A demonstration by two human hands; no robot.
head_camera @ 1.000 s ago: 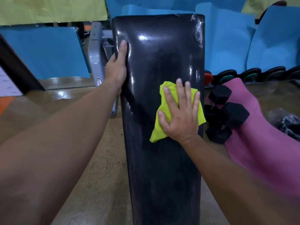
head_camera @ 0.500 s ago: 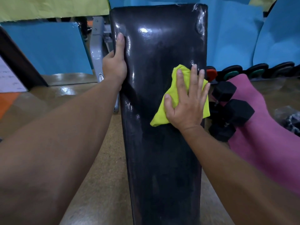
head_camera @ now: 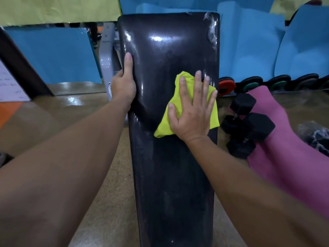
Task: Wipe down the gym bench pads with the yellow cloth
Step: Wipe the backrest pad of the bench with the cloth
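Flat, right hand [head_camera: 193,114] presses yellow cloth [head_camera: 185,111] onto pad [head_camera: 170,175].

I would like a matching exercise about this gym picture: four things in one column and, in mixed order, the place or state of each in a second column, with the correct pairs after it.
Things
1. yellow cloth
2. left hand
3. dumbbells
4. right hand

Places or states
A. grips the left edge of the bench pad
B. lie to the right of the bench, partly on the pink mat
C. lies flat on the cloth with fingers spread
D. is pressed onto the pad under a palm

Pairs: 1-D, 2-A, 3-B, 4-C
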